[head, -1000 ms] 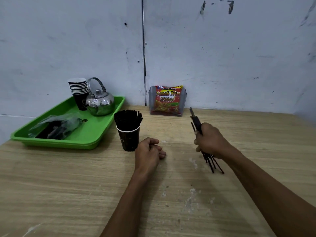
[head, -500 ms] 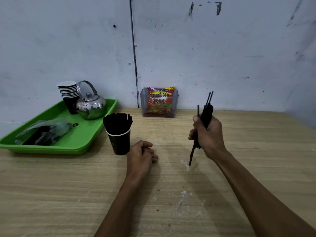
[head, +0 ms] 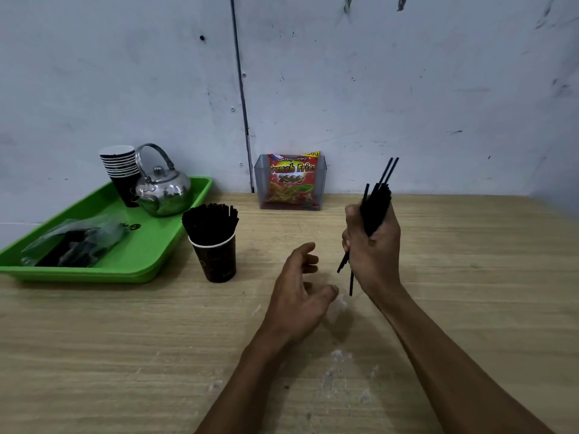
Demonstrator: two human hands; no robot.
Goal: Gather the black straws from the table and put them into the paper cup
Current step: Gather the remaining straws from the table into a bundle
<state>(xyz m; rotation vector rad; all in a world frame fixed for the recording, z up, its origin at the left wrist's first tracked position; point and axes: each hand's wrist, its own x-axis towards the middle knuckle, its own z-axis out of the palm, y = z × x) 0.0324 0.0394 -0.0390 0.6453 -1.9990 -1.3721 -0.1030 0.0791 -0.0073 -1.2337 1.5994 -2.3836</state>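
Observation:
My right hand point(head: 374, 245) grips a bundle of black straws point(head: 377, 200) upright above the table, their tips sticking out above and below the fist. A dark paper cup point(head: 216, 260) stands left of centre, packed with many black straws point(head: 209, 223). My left hand point(head: 297, 296) hovers open just above the table, between the cup and my right hand, fingers spread towards the bundle's lower ends. It holds nothing.
A green tray point(head: 150, 261) at the left carries a stack of paper cups point(head: 120, 170), a steel kettle point(head: 163, 189) and a plastic bag of dark items point(head: 75, 242). A clear box with a snack packet point(head: 291, 183) stands against the wall. White crumbs lie on the wooden table point(head: 470, 277).
My right hand has turned the straw bundle from slanting down to upright and lifted it. My left hand has opened from a fist and risen towards the bundle.

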